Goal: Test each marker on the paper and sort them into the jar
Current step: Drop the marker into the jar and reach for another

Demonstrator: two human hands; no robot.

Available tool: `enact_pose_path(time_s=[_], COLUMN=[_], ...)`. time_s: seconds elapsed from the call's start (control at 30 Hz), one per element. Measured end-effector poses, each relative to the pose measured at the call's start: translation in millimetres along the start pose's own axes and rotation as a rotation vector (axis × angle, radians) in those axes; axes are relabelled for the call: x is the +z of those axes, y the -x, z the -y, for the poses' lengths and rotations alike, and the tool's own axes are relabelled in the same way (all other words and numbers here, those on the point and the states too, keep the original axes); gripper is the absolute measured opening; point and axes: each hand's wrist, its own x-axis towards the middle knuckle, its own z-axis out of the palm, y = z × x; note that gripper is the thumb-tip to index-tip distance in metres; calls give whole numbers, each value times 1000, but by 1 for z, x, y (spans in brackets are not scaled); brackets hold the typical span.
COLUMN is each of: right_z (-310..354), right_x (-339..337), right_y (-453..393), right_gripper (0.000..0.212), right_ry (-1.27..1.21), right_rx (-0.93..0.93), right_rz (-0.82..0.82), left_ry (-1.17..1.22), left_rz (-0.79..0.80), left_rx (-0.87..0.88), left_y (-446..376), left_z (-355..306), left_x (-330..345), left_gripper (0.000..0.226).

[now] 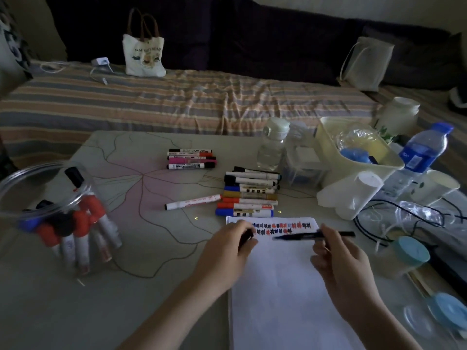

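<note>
Two hands over the paper (285, 286) here, only one camera view so that's all I've got. My right hand (346, 269) is closed around a dark marker (313, 235), pinching it near the middle so it lies roughly level over the top part of the sheet, uncapped tip pointing left. My left hand (227, 256) is curled shut on a small black thing that I take to be the cap (246, 237), resting at the left edge of the paper.

The paper sits on the worktop (151, 274) right in front of me, with two rows of red, blue and black scribbles (283, 228) along its top edge and the rest blank.

The clear jar (50, 213) is off to my left, well apart from the paper, with a bunch of markers in it, caps up, red, black and blue ones.

Just beyond the paper there's a neat stack of markers (249, 192) lying side by side, one loose marker (193, 202) just left of that, tilted a bit, and four more markers (190, 159) grouped further back.

To the right it's cluttered: a pale plastic bin (358, 157), a clear bottle (271, 145), a blue-labelled water bottle (424, 147) and some cables. Behind the worktop is a striped bed (151, 102) with a tote bag (142, 55) on it.
</note>
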Motion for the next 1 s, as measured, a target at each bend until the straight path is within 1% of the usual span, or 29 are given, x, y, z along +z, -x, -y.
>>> enact_pose_path(time_s=[0.07,0.17,0.27,0.37,0.43,0.5,0.57,0.67,0.7,0.83,1.0], right_z=[3,7,8,6,3,0,-5,-19,-24,-33,-35], right_x=[-8,-21,-30,-30,-25,-16,-9,-9,-11,-16,-17], right_y=[-7,-18,-28,-43,-53,-61,-70,-81,-83,-84,-86], right_gripper=[23,30,28,16,13,16,12,1,4,16,18], right_ry=[-25,58,112,96,210,358,488,698,731,696,732], right_rx=[12,19,-6,-47,-85,-109,-160,-292,-322,-361,-349], right_rz=[7,53,93,111,109,146,172,110,77,10,-10], left_ry=[-174,-233,-257,-292,-322,-340,-341,-334,-324,-295,-280], left_rz=[31,50,100,184,217,242,260,273,274,269,261], left_rx=[81,90,96,103,107,107,110,108,104,92,96], left_y=[5,3,2,3,1,1,2,3,3,-1,-2], left_z=[5,14,23,25,22,21,21,23,23,26,29], left_x=[5,6,8,9,7,6,5,6,7,9,10], left_gripper=[30,33,39,51,55,55,54,55,56,57,56])
